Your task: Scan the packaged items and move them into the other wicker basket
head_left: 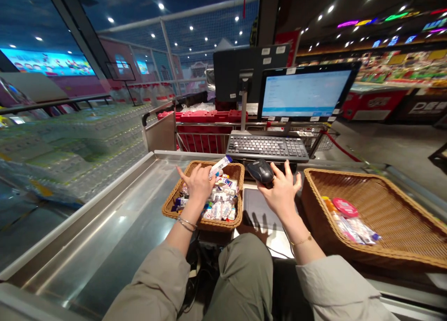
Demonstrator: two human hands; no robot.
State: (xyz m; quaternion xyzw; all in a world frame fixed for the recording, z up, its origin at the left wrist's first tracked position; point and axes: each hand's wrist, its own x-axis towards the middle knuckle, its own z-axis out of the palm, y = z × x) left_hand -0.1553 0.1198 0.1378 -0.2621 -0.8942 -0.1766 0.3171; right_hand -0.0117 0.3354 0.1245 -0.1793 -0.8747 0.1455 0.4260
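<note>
My left hand (199,183) is over the small wicker basket (168,208), pinching a slim white packet with a blue end (220,166). Beneath it, the basket is filled with small wrapped packets (220,202). To the right, my right hand (281,188) has a black barcode scanner (261,171) against its thumb side, its other fingers spread. The scanner's head points left, toward the small basket. Right of that hand stands a larger wicker basket (394,204), holding a few packets and a round pink-red item (345,207).
A keyboard (267,145) and a lit monitor (305,95) stand behind the scanner. A metal counter (115,232) with a raised edge runs along the left. Beyond the counter are a shopping cart (202,137) and red crates (209,117). My knee (240,265) is below.
</note>
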